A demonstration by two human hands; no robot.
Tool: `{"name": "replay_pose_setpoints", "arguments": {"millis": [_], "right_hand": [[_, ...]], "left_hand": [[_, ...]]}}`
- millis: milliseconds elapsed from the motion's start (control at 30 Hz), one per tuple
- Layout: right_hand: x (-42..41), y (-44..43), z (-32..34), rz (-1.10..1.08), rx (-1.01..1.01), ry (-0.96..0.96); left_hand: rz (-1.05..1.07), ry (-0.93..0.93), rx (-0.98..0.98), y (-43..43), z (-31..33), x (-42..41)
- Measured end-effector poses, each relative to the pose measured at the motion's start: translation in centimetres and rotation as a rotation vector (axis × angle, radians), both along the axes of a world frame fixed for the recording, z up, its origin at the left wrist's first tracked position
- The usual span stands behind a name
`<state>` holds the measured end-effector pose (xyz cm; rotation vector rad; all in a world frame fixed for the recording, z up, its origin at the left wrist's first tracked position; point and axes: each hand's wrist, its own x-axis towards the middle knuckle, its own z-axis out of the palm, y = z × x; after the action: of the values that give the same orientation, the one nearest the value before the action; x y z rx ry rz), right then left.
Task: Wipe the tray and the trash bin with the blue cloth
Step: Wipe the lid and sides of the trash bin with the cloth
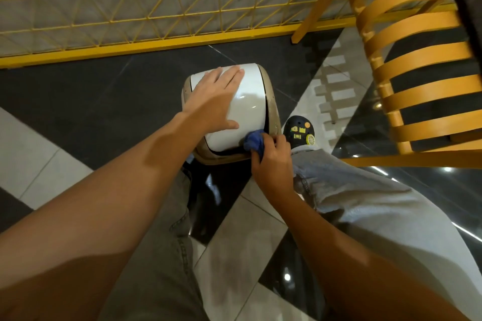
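Observation:
The trash bin (250, 101) stands on the floor in front of me, with a glossy white swing lid set in a beige rim. My left hand (214, 99) lies flat on the white lid, fingers spread toward the far edge. My right hand (271, 161) grips the bunched blue cloth (254, 141) and presses it against the bin's near right corner, where the lid meets the rim. No tray is in view.
A yellow slatted wooden chair (417, 65) stands close on the right. A yellow wire fence (130, 21) runs along the wall behind the bin. My legs in grey trousers and a dark shoe (300, 133) flank the bin on the black and white tiled floor.

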<state>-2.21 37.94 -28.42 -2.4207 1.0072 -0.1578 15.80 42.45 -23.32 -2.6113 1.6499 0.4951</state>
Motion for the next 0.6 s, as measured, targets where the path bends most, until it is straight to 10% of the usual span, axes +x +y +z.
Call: {"name": "replay_pose_setpoints", "arguments": {"millis": [600], "right_hand": [[3.3,4.4,1.3,-0.169,0.443,0.059]], "left_hand": [[0.024,-0.019,-0.019,-0.1,0.2,-0.3]]}}
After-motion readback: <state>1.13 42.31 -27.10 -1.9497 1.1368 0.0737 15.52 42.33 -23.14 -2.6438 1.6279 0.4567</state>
